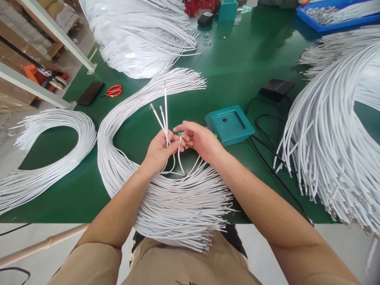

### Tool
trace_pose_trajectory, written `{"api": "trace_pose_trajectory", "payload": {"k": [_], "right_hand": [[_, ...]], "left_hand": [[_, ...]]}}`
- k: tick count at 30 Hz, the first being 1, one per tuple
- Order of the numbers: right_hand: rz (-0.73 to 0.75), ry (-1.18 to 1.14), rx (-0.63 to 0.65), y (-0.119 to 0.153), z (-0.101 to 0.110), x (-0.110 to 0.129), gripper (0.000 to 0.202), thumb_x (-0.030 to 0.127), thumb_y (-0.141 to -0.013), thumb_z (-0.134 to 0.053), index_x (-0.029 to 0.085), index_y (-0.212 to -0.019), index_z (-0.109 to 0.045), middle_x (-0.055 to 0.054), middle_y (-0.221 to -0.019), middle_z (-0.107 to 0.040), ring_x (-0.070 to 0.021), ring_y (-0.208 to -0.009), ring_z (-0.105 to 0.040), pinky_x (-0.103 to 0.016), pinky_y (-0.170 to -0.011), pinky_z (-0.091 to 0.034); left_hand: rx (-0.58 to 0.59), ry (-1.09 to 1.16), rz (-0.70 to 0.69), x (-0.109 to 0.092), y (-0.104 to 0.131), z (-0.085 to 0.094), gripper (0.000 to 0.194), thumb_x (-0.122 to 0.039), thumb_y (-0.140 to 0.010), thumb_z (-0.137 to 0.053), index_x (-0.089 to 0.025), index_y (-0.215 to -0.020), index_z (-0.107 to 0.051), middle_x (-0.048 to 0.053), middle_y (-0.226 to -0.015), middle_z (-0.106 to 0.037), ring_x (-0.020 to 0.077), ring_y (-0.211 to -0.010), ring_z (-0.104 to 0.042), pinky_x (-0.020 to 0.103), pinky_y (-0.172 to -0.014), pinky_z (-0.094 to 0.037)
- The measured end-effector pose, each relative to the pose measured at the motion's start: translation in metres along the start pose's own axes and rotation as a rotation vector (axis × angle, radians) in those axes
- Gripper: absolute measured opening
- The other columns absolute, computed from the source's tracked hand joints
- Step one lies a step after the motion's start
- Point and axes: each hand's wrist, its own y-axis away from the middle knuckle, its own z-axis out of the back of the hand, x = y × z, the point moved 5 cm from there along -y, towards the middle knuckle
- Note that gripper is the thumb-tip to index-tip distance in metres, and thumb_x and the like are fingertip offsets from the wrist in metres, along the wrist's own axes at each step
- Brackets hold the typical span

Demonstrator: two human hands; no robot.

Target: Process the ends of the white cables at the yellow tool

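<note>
Several white wires [160, 118] with metal-tipped ends stand up from my left hand [158, 150], whose thumb and fingers are closed round them. Close beside it, my right hand [198, 138] has its fingers curled at the end of one looped white wire [179, 152], a small pale tip showing at the fingertips. My right index finger is partly stretched out above. Below both hands lies a big curved bundle of white wires [178, 198], its near ends fanned out at the table edge over my lap.
A teal device [230, 124] with a black cable sits right of my hands. More white wire bundles lie left [68, 146], behind [142, 35] and right [329, 118]. Red-handled scissors [113, 90], a dark phone [90, 93] and a blue tray [323, 23] rest on the green table [246, 71].
</note>
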Motion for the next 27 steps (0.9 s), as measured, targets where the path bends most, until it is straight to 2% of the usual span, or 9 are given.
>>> {"api": "trace_pose_trajectory", "payload": {"k": [4,10,14,17,20,23,25,27], "right_hand": [[-0.038,0.087,0.035,0.001,-0.001,-0.001,0.028,0.041,-0.078,-0.066,0.017,-0.066,-0.062,0.004,-0.052,-0.049,-0.0094,-0.050,-0.050,-0.024,-0.053,-0.039],[-0.049,-0.026,0.092,0.001,0.000,-0.004,0.032,0.044,-0.075,-0.072,0.015,-0.066,-0.061,0.004,-0.059,-0.051,-0.0082,-0.056,-0.049,-0.026,-0.062,-0.046],[-0.011,0.008,0.034,0.003,0.001,-0.001,0.026,0.039,-0.075,-0.071,0.015,-0.070,-0.064,0.003,-0.063,-0.056,-0.0073,-0.058,-0.051,-0.023,-0.061,-0.045],[0.049,0.124,-0.044,0.005,0.001,0.004,0.023,0.038,-0.074,-0.071,0.015,-0.071,-0.066,0.001,-0.066,-0.061,-0.0080,-0.060,-0.054,-0.024,-0.063,-0.045],[0.095,0.224,-0.096,0.006,0.001,0.008,0.016,0.030,-0.072,-0.071,0.015,-0.078,-0.069,0.000,-0.068,-0.064,-0.0098,-0.063,-0.057,-0.026,-0.067,-0.048],[0.119,0.373,-0.128,0.007,0.002,0.009,0.012,0.027,-0.076,-0.065,0.015,-0.077,-0.067,-0.001,-0.069,-0.064,-0.0113,-0.064,-0.057,-0.028,-0.067,-0.049],[0.210,0.596,-0.167,0.008,0.001,0.012,0.011,0.024,-0.080,-0.060,0.016,-0.074,-0.063,-0.001,-0.070,-0.063,-0.0121,-0.065,-0.057,-0.028,-0.067,-0.047],[0.397,0.919,-0.209,0.011,-0.003,0.015,0.014,0.020,-0.085,-0.053,0.017,-0.073,-0.060,-0.003,-0.075,-0.061,-0.0134,-0.069,-0.055,-0.028,-0.068,-0.045]], "left_hand": [[0.014,-0.022,0.009,-0.002,0.001,-0.003,0.036,-0.029,-0.076,-0.073,-0.020,-0.078,-0.038,-0.002,-0.074,-0.063,0.0112,-0.064,-0.061,0.023,-0.056,-0.041],[-0.008,0.018,0.000,0.001,0.000,0.003,0.037,-0.031,-0.074,-0.074,-0.020,-0.079,-0.039,-0.003,-0.075,-0.062,0.0100,-0.064,-0.061,0.022,-0.056,-0.042],[-0.034,0.050,-0.025,0.004,-0.003,0.008,0.033,-0.029,-0.075,-0.074,-0.020,-0.082,-0.043,-0.002,-0.077,-0.063,0.0091,-0.064,-0.060,0.021,-0.056,-0.043],[-0.036,0.056,-0.050,0.004,-0.003,0.009,0.033,-0.029,-0.075,-0.075,-0.021,-0.095,-0.051,-0.001,-0.080,-0.064,0.0100,-0.066,-0.061,0.021,-0.055,-0.043],[-0.044,0.020,-0.072,0.003,-0.002,0.009,0.047,-0.030,-0.075,-0.075,-0.023,-0.116,-0.054,0.000,-0.082,-0.063,0.0120,-0.070,-0.063,0.022,-0.057,-0.045],[-0.008,-0.020,-0.053,0.001,-0.001,0.008,0.045,-0.030,-0.076,-0.074,-0.024,-0.119,-0.060,0.001,-0.085,-0.062,0.0127,-0.076,-0.062,0.023,-0.063,-0.048],[0.018,-0.014,-0.028,0.002,-0.001,0.008,0.040,-0.029,-0.076,-0.074,-0.024,-0.115,-0.064,0.000,-0.083,-0.061,0.0117,-0.075,-0.061,0.023,-0.065,-0.048],[0.017,0.046,0.026,0.004,-0.002,0.011,0.038,-0.027,-0.074,-0.076,-0.024,-0.111,-0.065,-0.001,-0.078,-0.060,0.0100,-0.069,-0.060,0.022,-0.064,-0.048]]}}
